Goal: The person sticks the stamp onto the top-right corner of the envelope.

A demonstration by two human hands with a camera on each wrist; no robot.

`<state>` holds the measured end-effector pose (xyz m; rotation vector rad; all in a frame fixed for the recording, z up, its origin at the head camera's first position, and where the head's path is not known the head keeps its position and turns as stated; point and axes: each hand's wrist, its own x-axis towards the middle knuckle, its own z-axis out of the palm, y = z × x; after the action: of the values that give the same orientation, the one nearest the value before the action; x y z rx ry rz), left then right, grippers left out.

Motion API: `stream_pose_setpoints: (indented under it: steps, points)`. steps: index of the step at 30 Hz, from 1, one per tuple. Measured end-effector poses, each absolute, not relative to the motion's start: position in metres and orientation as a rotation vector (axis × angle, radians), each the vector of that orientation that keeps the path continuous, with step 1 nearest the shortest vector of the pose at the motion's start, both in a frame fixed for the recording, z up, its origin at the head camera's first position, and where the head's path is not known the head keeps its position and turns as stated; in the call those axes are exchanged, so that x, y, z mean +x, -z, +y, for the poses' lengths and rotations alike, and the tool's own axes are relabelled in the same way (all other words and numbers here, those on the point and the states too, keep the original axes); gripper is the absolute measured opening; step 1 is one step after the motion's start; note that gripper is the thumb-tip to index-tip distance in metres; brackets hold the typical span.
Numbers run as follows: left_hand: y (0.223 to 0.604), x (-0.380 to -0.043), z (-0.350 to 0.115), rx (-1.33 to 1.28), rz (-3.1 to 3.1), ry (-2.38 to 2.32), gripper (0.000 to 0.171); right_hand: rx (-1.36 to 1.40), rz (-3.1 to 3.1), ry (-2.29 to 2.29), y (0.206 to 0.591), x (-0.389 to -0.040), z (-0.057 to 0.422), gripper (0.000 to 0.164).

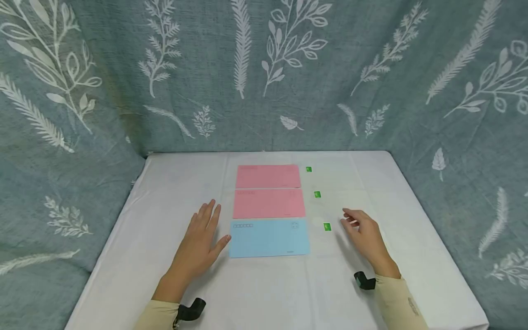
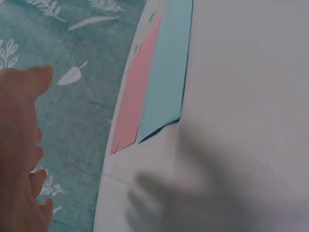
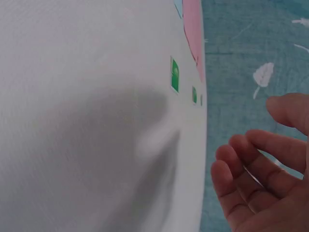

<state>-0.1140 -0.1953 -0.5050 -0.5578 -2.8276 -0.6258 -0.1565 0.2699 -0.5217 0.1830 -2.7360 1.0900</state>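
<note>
Only in head view, blue envelope (image 1: 269, 239), uncropped

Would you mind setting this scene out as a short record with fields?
Front: blue envelope
Behind it: middle pink envelope, then far pink envelope
At right: near green stamp, middle green stamp, far green stamp
Left hand: holds nothing, fingers spread, left of the blue envelope
Right hand: holds nothing, fingers bent, right of the near green stamp
Surface: white tablecloth
</note>
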Motion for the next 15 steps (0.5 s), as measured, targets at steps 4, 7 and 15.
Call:
stream_pose_setpoints:
  steps: [4,7,15]
  points:
    - [0.514,-0.114,-0.180,-0.610,-2.842,0.641,0.083,0.121,-2.749,-1.120,0.529,-0.160,0.269,0.029]
    - [0.521,-0.111,-0.167,-0.644,-2.835,0.662,0.081,0.086,-2.781,-1.163,0.534,-0.164,0.268,0.026]
    - [0.536,-0.103,-0.139,-0.779,-2.860,0.651,0.071,0.053,-2.869,-1.228,0.547,-0.171,0.259,0.024]
